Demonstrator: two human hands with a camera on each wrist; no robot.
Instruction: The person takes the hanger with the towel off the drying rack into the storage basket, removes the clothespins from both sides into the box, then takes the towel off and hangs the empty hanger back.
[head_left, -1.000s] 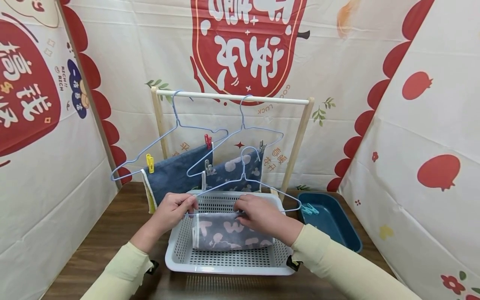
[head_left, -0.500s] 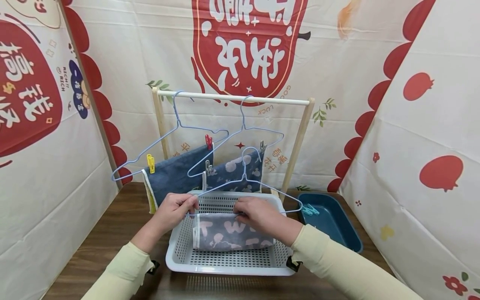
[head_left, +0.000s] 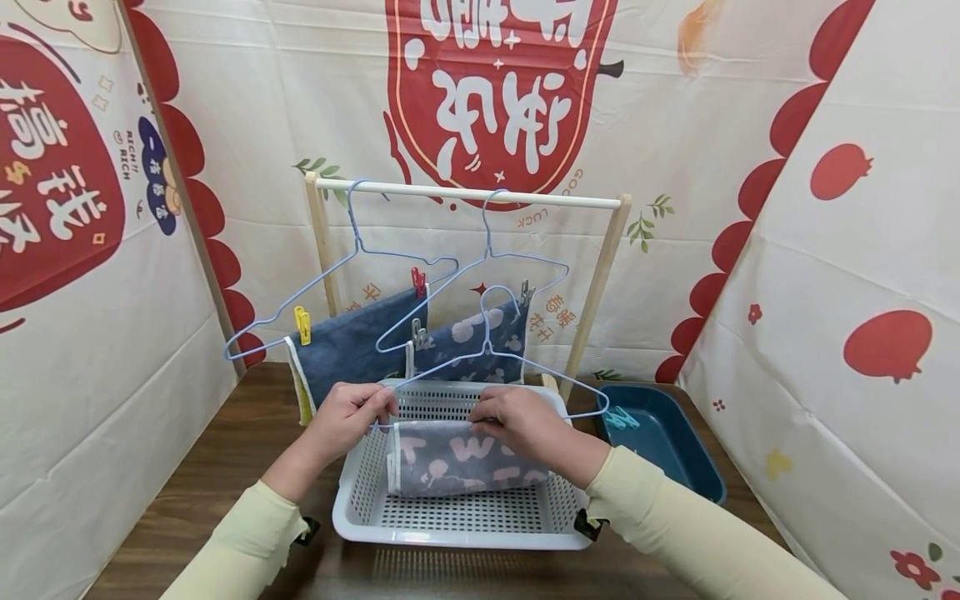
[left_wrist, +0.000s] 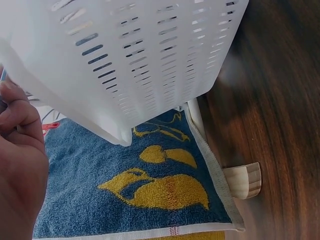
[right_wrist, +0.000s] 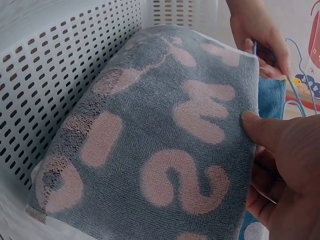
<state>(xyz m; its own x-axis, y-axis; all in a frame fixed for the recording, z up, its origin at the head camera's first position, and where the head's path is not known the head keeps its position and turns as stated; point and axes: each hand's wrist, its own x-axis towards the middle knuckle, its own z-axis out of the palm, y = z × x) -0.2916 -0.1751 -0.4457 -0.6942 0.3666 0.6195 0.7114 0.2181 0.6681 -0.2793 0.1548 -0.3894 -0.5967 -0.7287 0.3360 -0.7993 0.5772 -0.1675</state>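
Left wrist alone: yellow towel motifs; head: left fingers round hanger, right fingers round grey towel

Partly hidden: the hanger
The towel covers part of its lower bar; left wrist view crops the left hand at nine o'clock.

Here's the desk, dark brown with streaky wood grain, and right in the middle sits a white basket, its reflection shimmering along the near side! Just to the right, a dark blue tray; and at the far side stands the rack, a pale wooden foot planted firmly.
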